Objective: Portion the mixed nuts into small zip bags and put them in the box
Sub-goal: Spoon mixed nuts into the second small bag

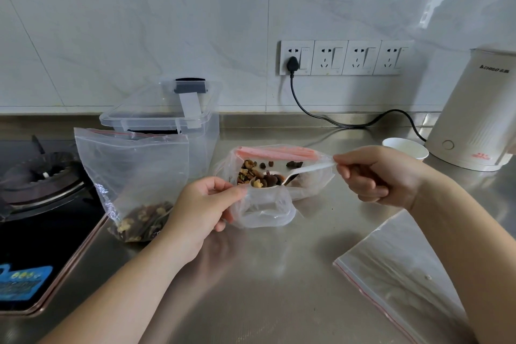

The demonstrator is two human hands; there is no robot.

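Note:
My left hand [202,205] pinches the rim of a small clear zip bag [264,211], holding its mouth open above the steel counter. My right hand [374,173] grips the handle of a white plastic spoon [296,173]. The spoon's bowl carries mixed nuts and hovers over the small bag's mouth. Just behind lies the large bag of mixed nuts [279,165], open, with a pink zip strip. A filled zip bag [134,184] with nuts at its bottom stands to the left. The clear plastic box [167,120] sits behind it, its lid tilted up.
Empty flat zip bags [402,268] lie at the front right. A white paper cup [405,148] and a cream kettle [474,114] stand at the back right, with a black cord [335,120] running to the wall sockets. A gas hob [42,181] fills the left side.

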